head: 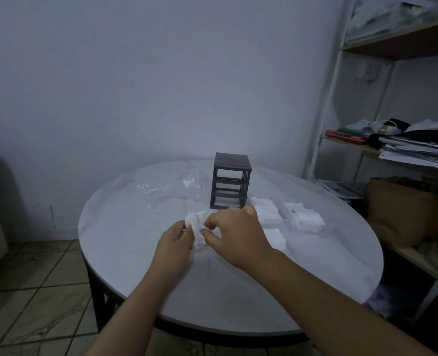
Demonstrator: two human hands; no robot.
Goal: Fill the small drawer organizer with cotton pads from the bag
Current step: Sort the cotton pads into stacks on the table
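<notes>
Pinching a crumpled clump of cotton pads with both hands, low over the bench!
Curled round its left edge with the left hand, nipped on its right edge with the right hand; long axis running near to far. Just behind, standing upright with tall axis vertical, the grey drawer organizer, open front facing this way; clear bag lying to its left, loose pad stacks to its right.
</notes>
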